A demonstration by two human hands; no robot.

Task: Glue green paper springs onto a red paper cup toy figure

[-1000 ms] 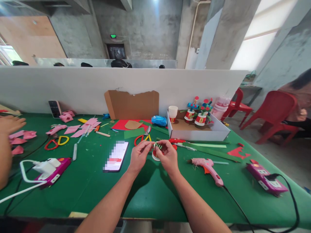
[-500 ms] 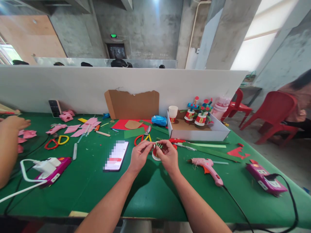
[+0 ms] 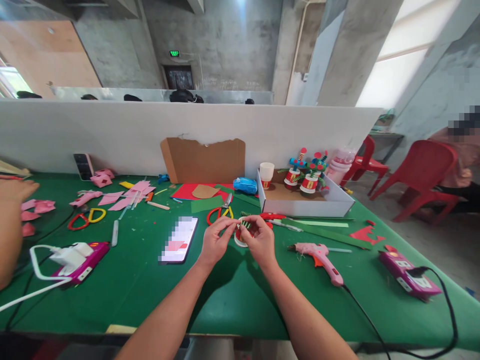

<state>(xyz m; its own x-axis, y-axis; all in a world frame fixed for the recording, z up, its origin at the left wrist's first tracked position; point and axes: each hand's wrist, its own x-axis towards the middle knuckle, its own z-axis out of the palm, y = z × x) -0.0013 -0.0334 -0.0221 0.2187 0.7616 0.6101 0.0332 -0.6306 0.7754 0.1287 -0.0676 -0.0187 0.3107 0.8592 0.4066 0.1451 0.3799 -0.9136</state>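
Observation:
Close together at mid-table, both my hands work on a small green-and-white folded paper spring (image 3: 245, 225). My left hand (image 3: 215, 242) pinches its left end between thumb and fingertips. With thumb and bent fingers, my right hand (image 3: 261, 241) grips it from the right, hiding part of it. Below and just behind my fingers is a red-and-white paper cup (image 3: 240, 240), mostly covered. Scissors with red and yellow handles (image 3: 214, 216) lie just beyond my left hand. A pink glue gun (image 3: 323, 259) rests to the right of my right hand.
A white box (image 3: 305, 207) at the back right holds decorated cup figures (image 3: 309, 183). A phone (image 3: 180, 241) lies left of my hands. Purple power strips (image 3: 88, 262) and cables flank the work area. Another person's arm (image 3: 10, 230) reaches in at far left, near pink paper pieces (image 3: 44, 206).
My hands keep nearly the same pinch on the paper spring. At far left, the other person's arm has shifted slightly outward to the left.

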